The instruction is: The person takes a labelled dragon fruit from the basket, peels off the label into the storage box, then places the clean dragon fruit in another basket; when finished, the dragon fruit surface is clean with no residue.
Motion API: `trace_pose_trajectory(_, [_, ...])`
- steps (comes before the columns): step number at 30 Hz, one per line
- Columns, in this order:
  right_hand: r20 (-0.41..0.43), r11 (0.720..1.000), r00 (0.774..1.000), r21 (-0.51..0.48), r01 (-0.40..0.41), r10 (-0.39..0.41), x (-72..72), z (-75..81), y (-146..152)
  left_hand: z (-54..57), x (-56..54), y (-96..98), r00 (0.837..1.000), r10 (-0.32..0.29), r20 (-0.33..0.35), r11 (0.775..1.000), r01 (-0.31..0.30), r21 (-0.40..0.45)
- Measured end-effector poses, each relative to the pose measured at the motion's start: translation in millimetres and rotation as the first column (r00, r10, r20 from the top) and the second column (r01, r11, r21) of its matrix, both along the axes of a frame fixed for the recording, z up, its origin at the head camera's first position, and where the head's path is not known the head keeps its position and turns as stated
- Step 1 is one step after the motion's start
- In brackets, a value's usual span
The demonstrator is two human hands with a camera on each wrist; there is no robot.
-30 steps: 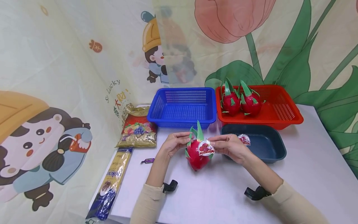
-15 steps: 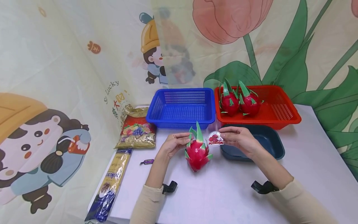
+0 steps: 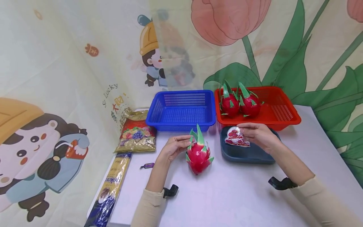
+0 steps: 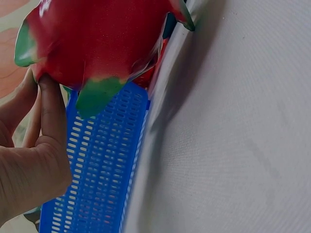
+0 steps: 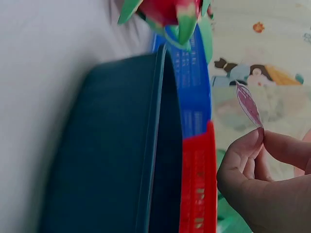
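My left hand (image 3: pixel 176 146) pinches the top of a red dragon fruit (image 3: pixel 198 159) with green leaf tips, upright at the middle of the white table. In the left wrist view the thumb and a finger (image 4: pixel 51 109) meet at the fruit's side. My right hand (image 3: pixel 260 136) holds a round label (image 3: pixel 233 132) printed with dragon fruit above a dark teal bin (image 3: pixel 246 159). The right wrist view shows that label (image 5: pixel 249 104) edge-on, pinched between thumb and finger. Another label (image 3: pixel 243 143) shows just beneath it in the bin, partly covered.
Behind stand a blue basket (image 3: pixel 181 124) and a red basket (image 3: pixel 283 121) with two dragon fruits (image 3: pixel 239 105) at its left. Along the left lie a gold-and-red bag (image 3: pixel 136 135), a long blue-and-gold packet (image 3: pixel 112 186) and a small purple sweet (image 3: pixel 148 165).
My right hand has drawn the label away from the dragon fruit, to the right and over the teal bin. The left hand still holds the fruit in place.
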State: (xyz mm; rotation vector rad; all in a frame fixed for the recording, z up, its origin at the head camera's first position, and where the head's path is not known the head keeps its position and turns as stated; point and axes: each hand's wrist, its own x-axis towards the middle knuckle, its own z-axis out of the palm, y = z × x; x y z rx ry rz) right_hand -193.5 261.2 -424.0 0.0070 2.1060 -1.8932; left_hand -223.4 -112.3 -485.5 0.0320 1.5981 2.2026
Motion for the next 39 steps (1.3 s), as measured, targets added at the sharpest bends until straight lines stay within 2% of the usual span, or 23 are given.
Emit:
trace_pose_trajectory(18, [0.080, 0.983, 0.993, 0.171, 0.073, -0.087, -15.5, -12.2, 48, -4.1, -1.5, -0.3, 1.000, 0.008, 0.003, 1.000, -0.008, 0.007])
trace_pose_trajectory(27, [0.034, 0.959, 0.996, 0.273, 0.072, -0.084, -22.1, -23.1, 63, -4.8, -2.1, -0.8, 1.000, 0.004, -0.007, 1.000, -0.003, 0.011])
trace_pose_trajectory(32, [0.040, 0.951, 0.996, 0.303, 0.060, -0.076, -23.6, -28.2, 68, -5.6, -3.2, -1.3, 1.000, -0.004, -0.010, 1.000, 0.004, 0.020])
trace_pose_trajectory(39, [0.050, 0.924, 0.996, 0.378, 0.055, -0.079, -23.7, -34.3, 68, -4.6, -1.9, -1.1, 1.000, -0.002, -0.008, 1.000, 0.002, 0.017])
